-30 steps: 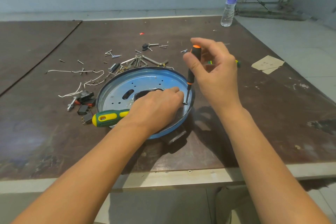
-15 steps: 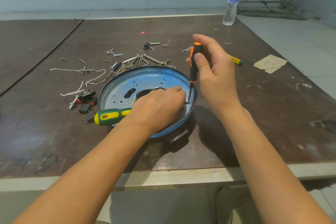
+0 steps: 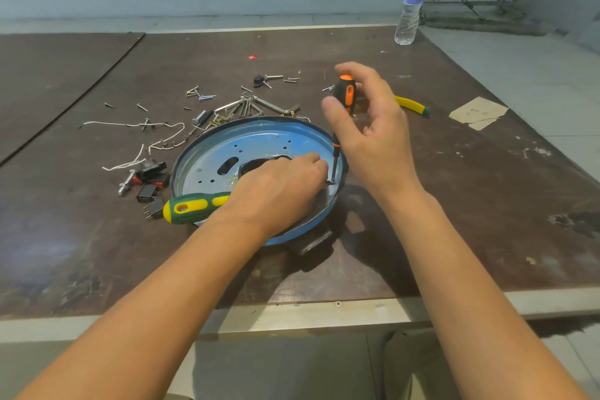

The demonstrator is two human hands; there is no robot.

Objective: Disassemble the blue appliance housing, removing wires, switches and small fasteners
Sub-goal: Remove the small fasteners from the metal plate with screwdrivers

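Fingers: right hand [image 3: 373, 130] curls thumb and fingertips loosely round the black-and-orange screwdriver [image 3: 344, 97], which stands upright with its tip inside the pan's right rim.
Left hand [image 3: 276, 191]: lies palm down in the blue housing [image 3: 259, 146], fingertips beside the screwdriver's tip; what they pinch I cannot tell.
Housing: on the brown table [image 3: 454, 204], near its front edge.
Green-and-yellow screwdriver [image 3: 191, 206]: across the left rim.
Loose parts: screws [image 3: 201, 96], white wires [image 3: 130, 123], black switches [image 3: 149, 193] to the left and behind.

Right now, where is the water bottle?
In the head view the water bottle stands upright at the far right corner of the table, well beyond the blue housing and the right hand.
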